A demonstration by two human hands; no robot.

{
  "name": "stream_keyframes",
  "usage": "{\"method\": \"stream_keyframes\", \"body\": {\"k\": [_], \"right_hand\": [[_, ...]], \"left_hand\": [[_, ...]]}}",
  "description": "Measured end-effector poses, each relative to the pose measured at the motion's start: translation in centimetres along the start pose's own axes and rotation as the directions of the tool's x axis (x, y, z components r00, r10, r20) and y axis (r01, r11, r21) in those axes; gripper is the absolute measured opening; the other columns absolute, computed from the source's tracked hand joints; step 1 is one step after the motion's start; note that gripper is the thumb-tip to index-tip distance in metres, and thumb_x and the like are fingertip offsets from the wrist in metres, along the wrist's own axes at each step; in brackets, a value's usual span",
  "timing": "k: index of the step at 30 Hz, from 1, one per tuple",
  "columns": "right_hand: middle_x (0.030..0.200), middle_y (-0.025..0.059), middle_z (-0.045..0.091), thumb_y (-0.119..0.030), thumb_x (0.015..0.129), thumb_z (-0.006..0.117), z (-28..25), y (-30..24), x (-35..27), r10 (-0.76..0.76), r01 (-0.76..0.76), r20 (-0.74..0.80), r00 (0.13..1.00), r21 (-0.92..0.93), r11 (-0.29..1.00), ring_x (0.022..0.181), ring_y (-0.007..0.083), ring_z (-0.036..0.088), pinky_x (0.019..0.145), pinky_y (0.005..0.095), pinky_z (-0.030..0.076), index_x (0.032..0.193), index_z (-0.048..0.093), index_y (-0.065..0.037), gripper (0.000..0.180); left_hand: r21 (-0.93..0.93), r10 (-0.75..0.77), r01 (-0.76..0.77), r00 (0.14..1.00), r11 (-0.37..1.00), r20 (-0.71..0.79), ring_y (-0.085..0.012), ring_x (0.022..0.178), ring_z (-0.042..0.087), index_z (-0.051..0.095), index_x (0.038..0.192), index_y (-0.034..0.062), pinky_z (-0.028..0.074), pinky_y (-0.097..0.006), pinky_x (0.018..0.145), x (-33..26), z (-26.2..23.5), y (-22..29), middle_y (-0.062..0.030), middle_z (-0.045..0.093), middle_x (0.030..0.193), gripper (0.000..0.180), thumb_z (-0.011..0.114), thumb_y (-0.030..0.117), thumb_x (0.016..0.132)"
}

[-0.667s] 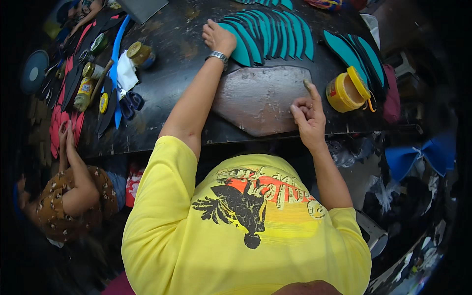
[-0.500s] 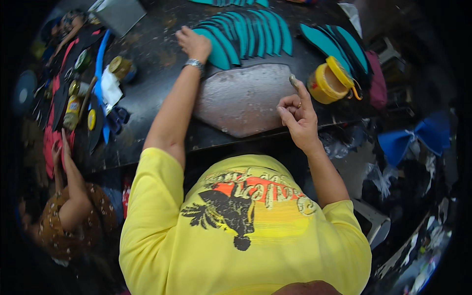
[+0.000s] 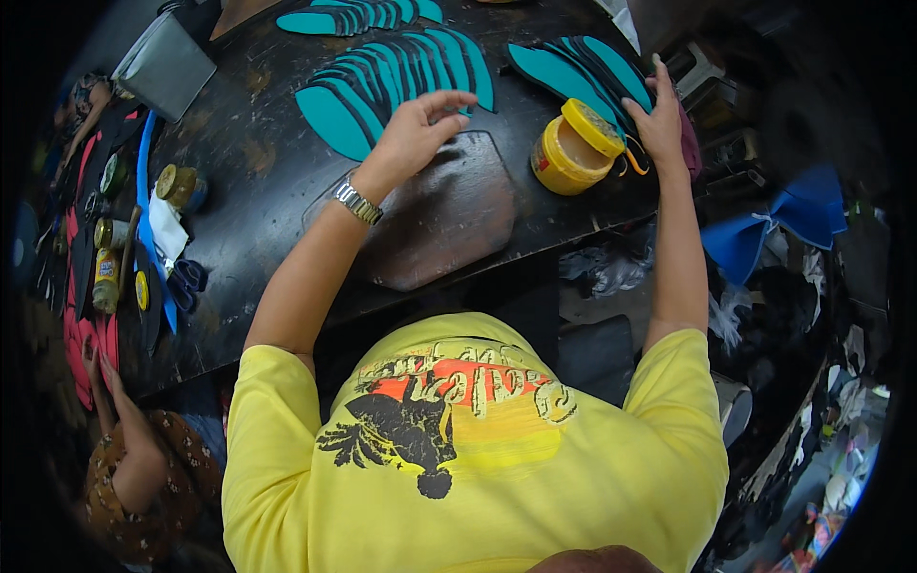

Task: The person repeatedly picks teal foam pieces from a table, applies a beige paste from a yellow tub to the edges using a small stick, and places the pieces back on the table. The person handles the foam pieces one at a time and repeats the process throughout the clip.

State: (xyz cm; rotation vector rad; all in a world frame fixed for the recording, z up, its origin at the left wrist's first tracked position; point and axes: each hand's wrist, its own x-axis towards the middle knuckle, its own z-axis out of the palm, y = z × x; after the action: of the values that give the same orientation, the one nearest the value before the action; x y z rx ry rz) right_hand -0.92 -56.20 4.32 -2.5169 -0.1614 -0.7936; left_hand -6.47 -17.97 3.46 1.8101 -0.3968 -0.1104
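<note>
My left hand (image 3: 420,136) hovers over the far edge of a brown, many-sided board (image 3: 458,205), thumb and fingers apart with nothing visible in them. Just beyond it, teal sole-shaped pieces with black edges (image 3: 330,124) lie in an overlapping row, partly hidden by this hand. My right hand (image 3: 661,124) is at the near right end of a second teal-and-black pile (image 3: 564,72), its fingers spread; whether it touches the pieces is unclear. Between my hands stands a yellow tub (image 3: 559,167) of tan paste, its yellow lid (image 3: 590,129) tilted against the rim.
More teal pieces (image 3: 310,23) lie at the far edge. On the left are a grey box (image 3: 167,67), a jar (image 3: 180,186), a bottle (image 3: 105,277), a blue strip (image 3: 145,229) and dark scissor handles (image 3: 188,279). Another person's arm (image 3: 134,435) reaches in at lower left.
My left hand has left the row's left end and come right, over the board. My right hand has gone from the board's right side past the tub to the right pile. The view has shifted.
</note>
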Motion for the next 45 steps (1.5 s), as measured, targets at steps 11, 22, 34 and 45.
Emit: {"method": "stream_keyframes", "body": {"k": [11, 22, 34, 45], "right_hand": [[0.132, 0.0236, 0.057, -0.025, 0.078, 0.077, 2.1, 2.2, 3.6, -0.006, 0.107, 0.334, 0.943, -0.286, 0.952, 0.119, 0.0389, 0.058, 0.102, 0.0469, 0.047, 0.156, 0.016, -0.036, 0.1], [0.119, 0.0241, 0.061, -0.007, 0.082, 0.065, 3.9, 1.4, 3.1, -0.08, 0.243, 0.308, 0.948, -0.537, 0.808, 0.109, 0.0389, 0.063, 0.089, 0.0481, 0.054, 0.156, 0.014, -0.04, 0.096], [0.115, 0.0232, 0.066, -0.014, 0.084, 0.066, 3.0, 0.8, 4.4, 0.046, 0.085, 0.309, 0.95, -0.398, 0.913, 0.106, 0.0394, 0.064, 0.093, 0.0498, 0.051, 0.155, 0.021, -0.035, 0.086], [0.115, 0.0215, 0.067, -0.018, 0.083, 0.066, 2.9, 0.4, 5.8, 0.087, 0.071, 0.338, 0.937, -0.428, 0.901, 0.107, 0.0383, 0.065, 0.094, 0.0491, 0.052, 0.154, 0.022, -0.035, 0.085]], "left_hand": [[-0.079, -0.1, 0.11, 0.987, 0.991, 0.128, -0.0147, 0.109, 0.063, 0.064, 0.123, 0.0013, 0.049, -0.028, 0.094, -1.6, 2.0, 1.2, -0.0091, 0.068, 0.115, 0.03, 0.061, 0.011, 0.096], [-0.256, -0.082, 0.117, 0.986, 0.96, 0.144, -0.0136, 0.11, 0.061, 0.062, 0.124, 0.0001, 0.047, -0.027, 0.096, -3.9, 2.6, 1.1, -0.0067, 0.066, 0.115, 0.03, 0.061, 0.01, 0.096], [-0.441, -0.123, 0.173, 0.983, 0.881, 0.139, -0.0138, 0.111, 0.061, 0.061, 0.124, -0.0009, 0.046, -0.028, 0.097, -6.6, 2.7, 1.5, -0.0063, 0.065, 0.118, 0.03, 0.059, 0.007, 0.096], [-0.492, -0.161, 0.237, 0.968, 0.838, 0.192, -0.0134, 0.112, 0.061, 0.062, 0.124, 0.002, 0.047, -0.027, 0.096, -7.5, 3.3, 1.2, -0.0052, 0.065, 0.119, 0.029, 0.06, 0.011, 0.097]]}}
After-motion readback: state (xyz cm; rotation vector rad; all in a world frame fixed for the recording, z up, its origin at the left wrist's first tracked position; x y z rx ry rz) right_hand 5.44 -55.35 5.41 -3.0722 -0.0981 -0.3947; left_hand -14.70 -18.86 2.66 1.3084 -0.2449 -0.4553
